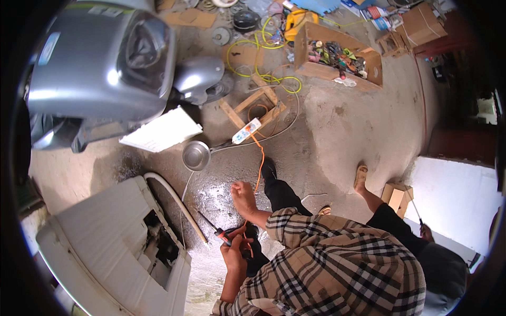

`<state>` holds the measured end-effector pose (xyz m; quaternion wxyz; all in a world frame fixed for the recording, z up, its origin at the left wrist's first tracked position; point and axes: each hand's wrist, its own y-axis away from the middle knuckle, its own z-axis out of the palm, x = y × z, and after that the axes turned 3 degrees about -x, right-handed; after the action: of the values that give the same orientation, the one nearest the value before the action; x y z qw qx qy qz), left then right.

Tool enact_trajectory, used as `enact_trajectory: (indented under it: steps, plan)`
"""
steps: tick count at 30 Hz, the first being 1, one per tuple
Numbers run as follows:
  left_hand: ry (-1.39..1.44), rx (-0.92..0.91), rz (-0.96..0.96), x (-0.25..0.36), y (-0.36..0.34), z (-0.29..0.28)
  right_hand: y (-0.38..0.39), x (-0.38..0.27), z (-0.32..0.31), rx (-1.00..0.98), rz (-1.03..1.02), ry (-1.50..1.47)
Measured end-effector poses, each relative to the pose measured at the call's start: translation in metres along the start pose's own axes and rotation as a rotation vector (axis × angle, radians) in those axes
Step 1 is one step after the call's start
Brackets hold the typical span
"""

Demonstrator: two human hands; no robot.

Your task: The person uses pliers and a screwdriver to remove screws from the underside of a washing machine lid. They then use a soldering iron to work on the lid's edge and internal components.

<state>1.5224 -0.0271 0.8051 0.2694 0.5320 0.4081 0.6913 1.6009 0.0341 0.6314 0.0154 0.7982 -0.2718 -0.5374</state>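
My left hand is closed round the red and black handle of a soldering iron. Its thin metal shaft points up and left, beside a grey hose. An orange cord runs from near the handle, past my right wrist, to a white power strip. Ahead of the iron is my right hand, raised with its fingers curled in; whatever they may hold is hidden. To the left lies a white appliance casing with a ragged hole in it, and the grey hose curves from its upper edge.
A metal saucepan and a white panel lie ahead, near a large silver appliance. Beyond the power strip stand a wooden frame and a wooden box of odds and ends. Another person's sandalled foot is at right.
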Motion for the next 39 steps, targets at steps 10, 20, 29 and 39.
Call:
enact_trajectory:
  steps: [10,20,29,39]
  plan:
    - [-0.421,-0.139,-0.134,0.035,-0.015,0.133,-0.211,0.080,-0.282,0.146,0.457,-0.340]
    - [-0.506,-0.281,-0.063,0.083,-0.057,0.200,-0.229,0.060,-0.413,0.452,0.407,-0.268]
    - [-0.717,-0.284,-0.136,0.089,-0.081,0.259,-0.275,0.043,-0.507,0.685,-0.005,1.029]
    - [-0.714,-0.234,-0.361,0.069,-0.121,0.420,-0.279,0.128,-0.636,0.157,0.415,0.981]
